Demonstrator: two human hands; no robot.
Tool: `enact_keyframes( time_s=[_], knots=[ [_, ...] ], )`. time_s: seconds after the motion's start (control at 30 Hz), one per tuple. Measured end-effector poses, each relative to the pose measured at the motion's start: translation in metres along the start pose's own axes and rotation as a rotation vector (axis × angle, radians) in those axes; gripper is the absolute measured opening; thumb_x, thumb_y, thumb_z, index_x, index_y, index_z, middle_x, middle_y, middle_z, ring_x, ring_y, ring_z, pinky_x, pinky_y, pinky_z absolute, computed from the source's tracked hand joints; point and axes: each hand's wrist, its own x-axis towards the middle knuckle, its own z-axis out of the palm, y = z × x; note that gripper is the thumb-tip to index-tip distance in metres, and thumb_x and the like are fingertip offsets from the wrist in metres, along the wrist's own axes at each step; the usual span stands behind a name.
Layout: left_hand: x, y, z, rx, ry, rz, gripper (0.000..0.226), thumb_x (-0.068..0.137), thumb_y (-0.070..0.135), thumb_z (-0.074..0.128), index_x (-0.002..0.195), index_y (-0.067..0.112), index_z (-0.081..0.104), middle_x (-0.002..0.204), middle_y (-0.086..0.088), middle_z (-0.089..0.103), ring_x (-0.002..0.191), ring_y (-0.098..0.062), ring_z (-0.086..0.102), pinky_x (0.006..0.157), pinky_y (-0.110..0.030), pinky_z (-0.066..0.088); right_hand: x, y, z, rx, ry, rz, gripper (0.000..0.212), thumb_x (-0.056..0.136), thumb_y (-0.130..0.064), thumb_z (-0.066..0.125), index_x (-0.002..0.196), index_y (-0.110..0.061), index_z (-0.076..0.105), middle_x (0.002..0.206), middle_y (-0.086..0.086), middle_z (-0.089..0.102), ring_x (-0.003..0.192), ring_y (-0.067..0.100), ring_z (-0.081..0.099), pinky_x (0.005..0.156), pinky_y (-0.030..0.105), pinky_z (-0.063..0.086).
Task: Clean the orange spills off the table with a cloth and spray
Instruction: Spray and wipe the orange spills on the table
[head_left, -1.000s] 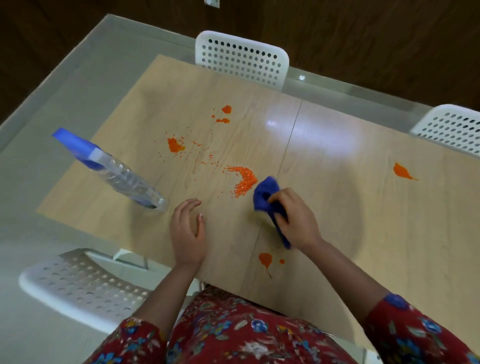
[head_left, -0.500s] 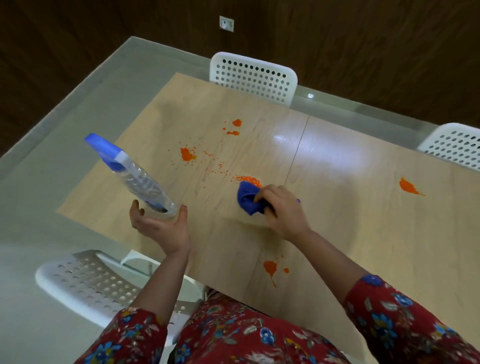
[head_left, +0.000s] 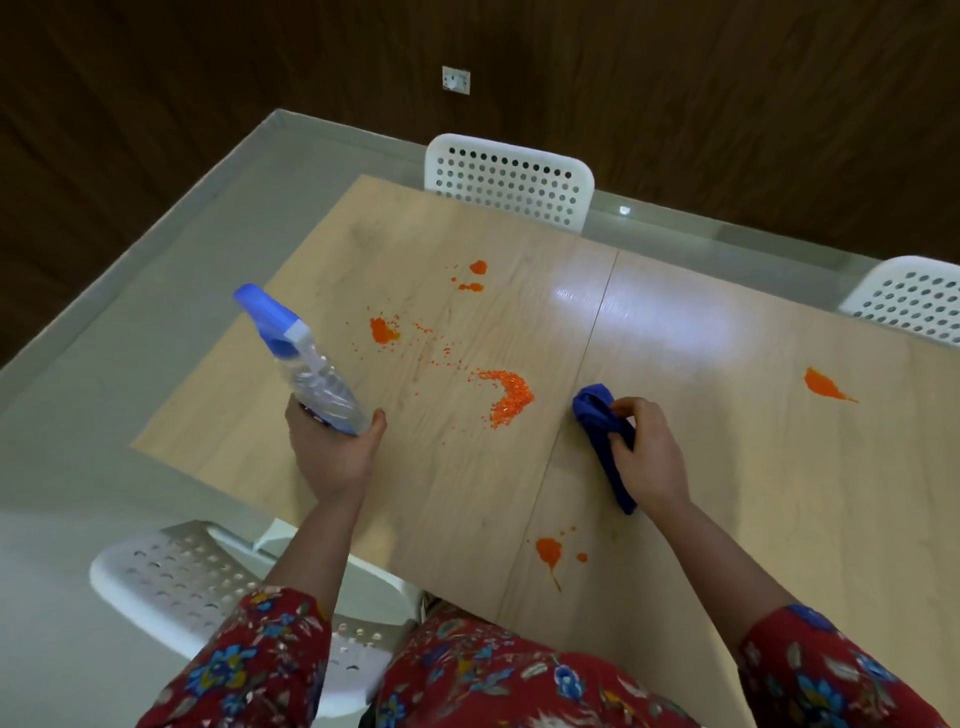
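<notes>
Several orange spills are on the wooden table (head_left: 727, 493), so the cleaning job looks like it has a long way to go. The biggest one is a crumbly pile (head_left: 506, 395) in the middle. A wet blob (head_left: 549, 551) lies close to the person, one more blob (head_left: 823, 384) is far off to the right, and smaller spots (head_left: 383, 330) are farther back on the left.

The left hand (head_left: 332, 452) grips the spray bottle (head_left: 306, 364) low down, with its fingers and thumb curled round the bottom. The bottle leans up and away to the left, and its blue top is high in the air. No finger is on the trigger, so I think the hand will need a better hold higher up before it can spray (I cannot tell which way the nozzle points).

The right hand (head_left: 649, 457) has its fingers curled round the blue cloth (head_left: 602, 431). The cloth is bunched up into a lump and rests on the table, just beside the crumbly pile but not touching it. I think it waits there on purpose, so it is ready to wipe once the mess is wet. A bunched cloth also gives a fat edge for pushing crumbs along.

One worry is that the dry crumbs could scatter or fall off the table if they are pushed too fast.
</notes>
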Motion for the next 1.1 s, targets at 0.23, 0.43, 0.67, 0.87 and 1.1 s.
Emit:
enact_keyframes(
  time_s=[0.23, 0.43, 0.67, 0.87, 1.1],
  knots=[
    [-0.042, 0.060, 0.079, -0.018, -0.416, 0.243, 0.088, 0.051, 0.051, 0.087, 0.122, 0.018, 0.046, 0.113, 0.002, 0.061, 0.100, -0.015, 0.061, 0.077, -0.029, 0.049, -0.011, 0.032, -0.015, -0.076, -0.077, 0.206, 0.037, 0.092, -0.020, 0.055, 0.127, -0.019, 0.044, 0.133, 0.002, 0.040, 0.075, 0.017, 0.053, 0.062, 0.031, 0.045],
    [-0.074, 0.115, 0.181, -0.014, -0.737, 0.324, 0.087, 0.057, 0.042, 0.090, 0.124, 0.012, 0.045, 0.114, 0.004, 0.056, 0.104, -0.017, 0.059, 0.075, -0.022, 0.044, -0.015, 0.044, -0.023, -0.097, -0.156, 0.257, 0.038, 0.094, -0.028, 0.050, 0.130, -0.021, 0.041, 0.132, 0.003, 0.043, 0.088, 0.014, 0.053, 0.069, 0.030, 0.046],
    [-0.090, 0.138, 0.241, 0.020, -0.850, 0.321, 0.095, 0.055, 0.042, 0.091, 0.129, 0.012, 0.039, 0.128, -0.001, 0.052, 0.111, -0.021, 0.056, 0.081, -0.027, 0.047, -0.021, 0.048, -0.017, -0.123, -0.138, 0.239, 0.033, 0.096, -0.027, 0.046, 0.129, -0.024, 0.041, 0.126, 0.001, 0.046, 0.089, 0.014, 0.055, 0.068, 0.030, 0.051],
    [-0.082, 0.133, 0.241, 0.061, -0.993, 0.261, 0.119, 0.056, 0.038, 0.092, 0.148, 0.015, 0.021, 0.150, -0.004, 0.031, 0.134, -0.021, 0.039, 0.098, -0.025, 0.037, -0.025, 0.044, -0.010, -0.136, -0.102, 0.161, 0.046, 0.096, -0.036, 0.052, 0.138, -0.026, 0.037, 0.125, 0.001, 0.043, 0.095, 0.015, 0.055, 0.072, 0.025, 0.050],
    [-0.024, 0.047, 0.134, 0.230, -0.586, 0.485, 0.058, 0.092, 0.037, 0.060, 0.141, 0.012, 0.041, 0.142, -0.009, 0.046, 0.131, -0.024, 0.043, 0.109, -0.038, 0.035, 0.002, -0.006, 0.026, -0.324, -0.163, 0.065, 0.053, 0.102, -0.034, 0.037, 0.149, -0.016, 0.022, 0.125, 0.010, 0.037, 0.082, 0.026, 0.058, 0.068, 0.035, 0.049]
  ],
)
